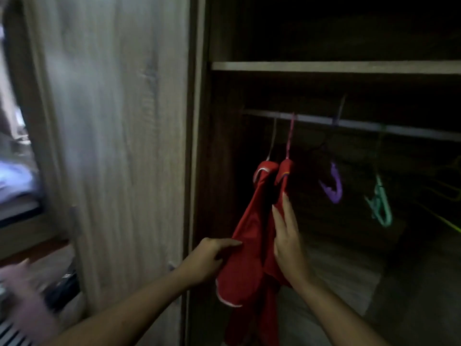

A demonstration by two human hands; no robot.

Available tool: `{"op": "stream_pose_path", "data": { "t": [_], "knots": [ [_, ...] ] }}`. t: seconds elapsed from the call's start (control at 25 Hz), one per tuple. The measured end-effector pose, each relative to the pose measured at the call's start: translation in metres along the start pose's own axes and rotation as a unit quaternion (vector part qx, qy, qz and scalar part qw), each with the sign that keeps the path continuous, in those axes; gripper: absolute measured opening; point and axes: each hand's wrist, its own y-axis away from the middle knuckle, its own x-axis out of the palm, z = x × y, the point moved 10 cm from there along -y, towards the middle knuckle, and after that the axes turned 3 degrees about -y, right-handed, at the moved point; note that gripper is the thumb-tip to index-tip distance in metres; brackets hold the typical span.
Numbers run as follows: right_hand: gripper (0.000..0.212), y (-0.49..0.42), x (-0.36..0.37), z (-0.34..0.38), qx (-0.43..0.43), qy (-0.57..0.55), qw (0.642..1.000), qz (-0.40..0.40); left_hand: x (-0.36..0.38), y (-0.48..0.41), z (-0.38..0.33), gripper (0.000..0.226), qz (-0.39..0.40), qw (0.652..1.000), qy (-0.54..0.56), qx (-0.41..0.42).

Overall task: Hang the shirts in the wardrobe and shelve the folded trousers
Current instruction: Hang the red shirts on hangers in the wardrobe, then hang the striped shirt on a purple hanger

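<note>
Two red shirts hung side by side under the left end of the wardrobe rail (349, 124). The left hand (212, 257) pinched the left red shirt (249, 221). The right hand (287, 245) lay flat, fingers straight, against the right red shirt (284, 173). Further right along the rail hung a bare purple hanger (333, 187).

Red shirts (250, 221), seemingly white-trimmed

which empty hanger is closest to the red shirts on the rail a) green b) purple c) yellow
b, the purple hanger hangs bare just right of the red shirts on the rail, with the green hanger farther right
</note>
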Motion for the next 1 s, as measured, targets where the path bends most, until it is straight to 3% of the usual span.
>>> {"op": "stream_pose_path", "data": {
  "t": [0.2,0.32,0.48,0.64,0.8,0.88,1.0],
  "knots": [
    [0.051,0.019,0.027,0.093,-0.108,-0.097,0.989,0.004,-0.008,0.086,0.045,0.042,-0.005,0.995,0.004,-0.101],
    [0.042,0.035,0.086,0.178,-0.155,-0.184,0.968,0.066,-0.052,0.177,0.103,0.030,-0.057,0.975,0.032,-0.213],
    [0.036,0.052,0.176,0.299,-0.204,-0.251,0.931,0.169,-0.131,0.305,0.191,0.028,-0.132,0.929,-0.020,-0.345],
    [0.024,0.054,0.274,0.411,-0.151,-0.343,0.890,0.260,-0.222,0.434,0.283,0.020,-0.281,0.847,-0.045,-0.450],
    [0.018,0.056,0.375,0.517,-0.125,-0.373,0.848,0.355,-0.284,0.521,0.361,0.015,-0.371,0.762,-0.039,-0.529],
    [0.020,0.053,0.417,0.553,-0.112,-0.365,0.852,0.358,-0.298,0.539,0.395,0.012,-0.371,0.754,-0.031,-0.541],
    [0.032,0.055,0.475,0.573,-0.073,-0.280,0.877,0.384,-0.305,0.537,0.435,0.028,-0.381,0.744,0.047,-0.547]
  ]
}}
